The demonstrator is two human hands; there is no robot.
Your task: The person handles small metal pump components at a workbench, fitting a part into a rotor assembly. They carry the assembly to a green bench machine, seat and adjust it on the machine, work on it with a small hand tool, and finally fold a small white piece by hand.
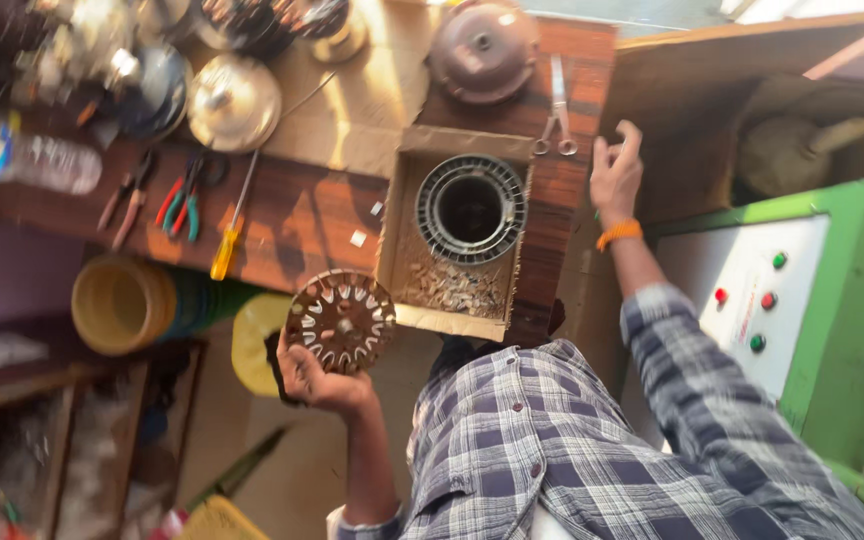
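Left hand: the left hand (317,380) is gripping a round slotted metal disc (340,320) from below, fingers curled shut around its lower edge, and is holding it up just off the near edge of the workbench (302,215).
Disc: it is facing the camera, brown and rusty, with a ring of pale slots around a small centre hole.
Right hand: the right hand (615,172) is hovering open, fingers spread and loosely bent, holding nothing; an orange band (619,234) is sitting on its wrist.
Nearest to it: a pair of scissors (557,108) is lying on the bench just beside those fingertips, not touching them.
Between the hands: a shallow cardboard box (404,270) is resting on the bench, with a ring-shaped motor core (470,208) lying in its far half and loose scraps (457,290) in its near half.
Bench left: pliers (184,195) and a yellow-handled screwdriver (232,225) are lying well apart from both hands.
Far right: a green machine (847,330) with a white button panel is standing beside the plaid sleeve (697,390).
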